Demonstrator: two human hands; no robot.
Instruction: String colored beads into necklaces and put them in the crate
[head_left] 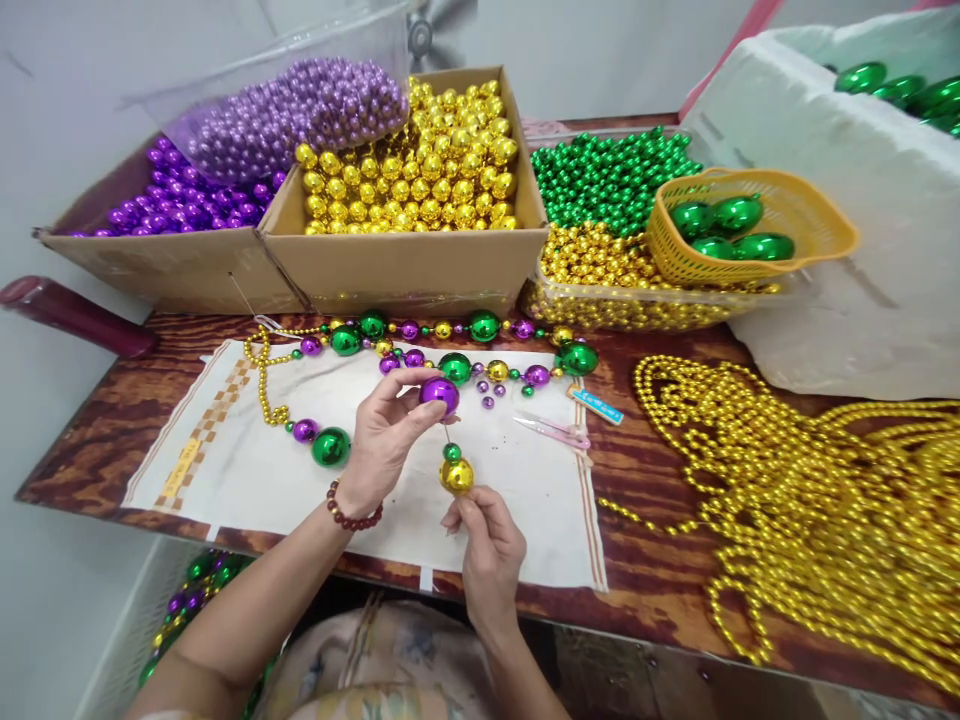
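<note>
My left hand pinches a shiny purple bead between thumb and fingers above the white cloth. Below that bead a short bit of string shows, then a small green bead and a larger gold bead. My right hand has its thumb and fingers closed at the underside of the gold bead. A strand of green, purple and gold beads lies across the cloth behind my hands. Several loose small purple beads and pink-handled snips lie to the right.
Cardboard boxes of purple beads and gold beads stand at the back. A yellow basket holds large green beads over a plastic tub. Gold bead chains cover the right side; a maroon bottle lies at left.
</note>
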